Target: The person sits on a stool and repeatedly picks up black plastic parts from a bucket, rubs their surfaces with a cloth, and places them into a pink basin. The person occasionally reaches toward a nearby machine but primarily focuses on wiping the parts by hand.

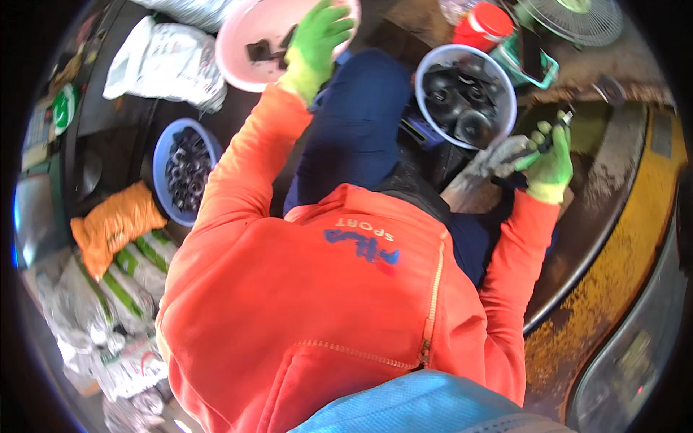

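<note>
Lying gripped in the right hand (550, 164) — a dark tool (565, 117) — with left hand (315, 47) loosely spread over the pink basin (245, 29).

orange jacket (245, 303), green gloves (312, 52), navy trousers (355, 119)

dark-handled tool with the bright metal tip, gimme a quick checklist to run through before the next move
1. Dark-handled tool with a bright metal tip held in the green-gloved right hand: ok.
2. Metal tip pointing away from the green-gloved left hand: ok.
3. Left hand clear of the round pink plastic basin: not ok, it is over the basin's near side.
4. Left hand free of any piece: cannot tell, its underside is hidden.
5. Small dark pieces in the basin: ok.
6. Black rounded parts inside the round pale-blue plastic bucket: ok.
</note>
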The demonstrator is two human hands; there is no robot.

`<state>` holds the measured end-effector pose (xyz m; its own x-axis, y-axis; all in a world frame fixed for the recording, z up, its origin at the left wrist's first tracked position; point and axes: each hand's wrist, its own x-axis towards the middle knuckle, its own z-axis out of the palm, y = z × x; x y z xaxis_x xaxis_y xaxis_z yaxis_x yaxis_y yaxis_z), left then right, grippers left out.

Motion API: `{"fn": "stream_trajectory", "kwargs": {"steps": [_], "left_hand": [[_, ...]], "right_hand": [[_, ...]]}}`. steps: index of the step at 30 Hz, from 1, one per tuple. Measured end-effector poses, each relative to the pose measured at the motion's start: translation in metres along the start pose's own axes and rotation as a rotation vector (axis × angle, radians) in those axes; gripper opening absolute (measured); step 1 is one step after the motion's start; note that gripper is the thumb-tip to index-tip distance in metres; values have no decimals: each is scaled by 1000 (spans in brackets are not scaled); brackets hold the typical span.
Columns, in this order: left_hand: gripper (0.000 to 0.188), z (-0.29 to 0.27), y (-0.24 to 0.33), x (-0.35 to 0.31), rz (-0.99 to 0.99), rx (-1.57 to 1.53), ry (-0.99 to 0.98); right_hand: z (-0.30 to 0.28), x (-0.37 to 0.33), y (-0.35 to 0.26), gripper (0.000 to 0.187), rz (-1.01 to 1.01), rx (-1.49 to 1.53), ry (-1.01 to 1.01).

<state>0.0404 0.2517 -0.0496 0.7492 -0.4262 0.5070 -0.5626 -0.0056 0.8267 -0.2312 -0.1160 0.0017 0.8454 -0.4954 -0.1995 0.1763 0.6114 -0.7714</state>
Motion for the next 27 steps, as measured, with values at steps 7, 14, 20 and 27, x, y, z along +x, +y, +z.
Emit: {"fn": "stream_trajectory", "kwargs": {"steps": [7,14,20,27], "left_hand": [[54,205,34,55,-264,598,-1176],[55,232,8,44,-287,860,-1383],[58,193,91,82,-244,178,-874],[50,214,139,96,444,-41,-484]], "right_hand": [[11,8,0,39,40,-42,247],[28,10,12,40,15,-506,215],[51,9,24,53,-14,-652,349],[54,3,-4,17,-41,-95,141]]}}
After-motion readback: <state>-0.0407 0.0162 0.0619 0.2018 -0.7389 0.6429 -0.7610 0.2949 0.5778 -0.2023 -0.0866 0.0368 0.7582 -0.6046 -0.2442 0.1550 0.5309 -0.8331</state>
